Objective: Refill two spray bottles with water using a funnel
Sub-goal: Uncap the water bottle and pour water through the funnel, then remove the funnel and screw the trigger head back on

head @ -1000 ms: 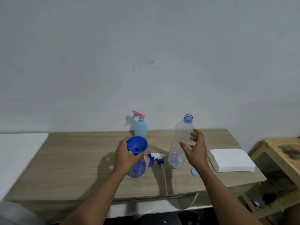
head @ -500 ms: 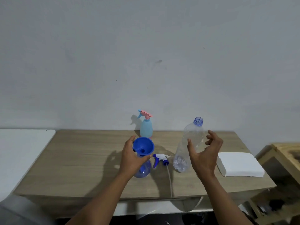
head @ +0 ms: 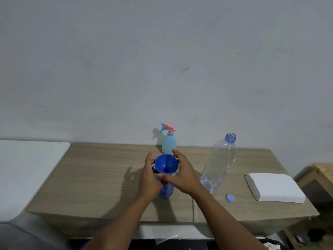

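A blue funnel (head: 166, 165) sits in the neck of a blue spray bottle (head: 166, 190) at the table's middle. My left hand (head: 149, 179) grips the bottle's neck just under the funnel. My right hand (head: 182, 175) curves around the funnel's right side, fingers touching its rim and stem. A light-blue spray bottle with a pink trigger head (head: 169, 141) stands upright behind, by the wall. A clear plastic water bottle (head: 220, 163), uncapped and nearly empty, stands alone to the right. The blue bottle's loose trigger head is hidden behind my right hand.
A small blue cap (head: 230, 198) lies on the wooden table (head: 100, 177) near the clear bottle. A folded white cloth (head: 275, 187) rests at the right end. A white surface (head: 27, 170) adjoins the left; a wooden stand (head: 322, 175) sits at the right.
My right hand let go of the clear bottle, which now stands on the table, and moved left onto the funnel. My left hand stayed on the blue bottle.
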A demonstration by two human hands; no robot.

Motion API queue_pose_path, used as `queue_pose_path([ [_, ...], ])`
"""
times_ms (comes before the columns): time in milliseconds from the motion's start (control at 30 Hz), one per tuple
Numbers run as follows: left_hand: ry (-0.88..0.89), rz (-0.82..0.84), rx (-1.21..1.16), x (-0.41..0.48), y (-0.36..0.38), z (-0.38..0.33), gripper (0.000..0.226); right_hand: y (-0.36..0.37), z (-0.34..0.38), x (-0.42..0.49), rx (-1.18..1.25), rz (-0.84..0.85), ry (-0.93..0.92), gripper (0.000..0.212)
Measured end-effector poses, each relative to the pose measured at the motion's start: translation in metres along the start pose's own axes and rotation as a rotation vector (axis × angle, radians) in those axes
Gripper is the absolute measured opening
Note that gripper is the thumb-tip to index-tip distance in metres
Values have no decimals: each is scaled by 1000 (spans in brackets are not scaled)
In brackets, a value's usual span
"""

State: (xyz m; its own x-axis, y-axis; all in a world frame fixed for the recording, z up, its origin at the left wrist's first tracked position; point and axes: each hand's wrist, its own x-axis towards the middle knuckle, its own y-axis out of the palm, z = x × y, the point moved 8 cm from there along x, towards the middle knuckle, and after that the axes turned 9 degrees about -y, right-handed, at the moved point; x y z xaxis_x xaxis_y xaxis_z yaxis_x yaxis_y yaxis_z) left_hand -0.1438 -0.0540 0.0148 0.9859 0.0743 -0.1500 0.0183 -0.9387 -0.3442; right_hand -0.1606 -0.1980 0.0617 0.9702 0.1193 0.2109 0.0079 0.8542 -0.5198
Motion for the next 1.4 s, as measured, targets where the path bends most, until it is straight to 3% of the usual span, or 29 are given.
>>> queue_pose_path([
  [67, -41, 22, -3, 4, 2, 10, 90, 5, -2, 2, 25, -6, 7, 104],
  [233, -89, 43, 88, 14, 10, 21, 11, 8, -1, 4, 39, -63, -23, 100],
  [667, -73, 45, 160, 17, 13, 30, 8, 9, -6, 2, 106, -111, 12, 114],
  [967, -31, -9, 31, 21, 2, 25, 24, -39, -20, -15, 233, -425, 88, 107],
  [1400, 10, -30, 43, 31, -7, 32, 29, 11, -108, -55, -272, 173, 383, 80],
])
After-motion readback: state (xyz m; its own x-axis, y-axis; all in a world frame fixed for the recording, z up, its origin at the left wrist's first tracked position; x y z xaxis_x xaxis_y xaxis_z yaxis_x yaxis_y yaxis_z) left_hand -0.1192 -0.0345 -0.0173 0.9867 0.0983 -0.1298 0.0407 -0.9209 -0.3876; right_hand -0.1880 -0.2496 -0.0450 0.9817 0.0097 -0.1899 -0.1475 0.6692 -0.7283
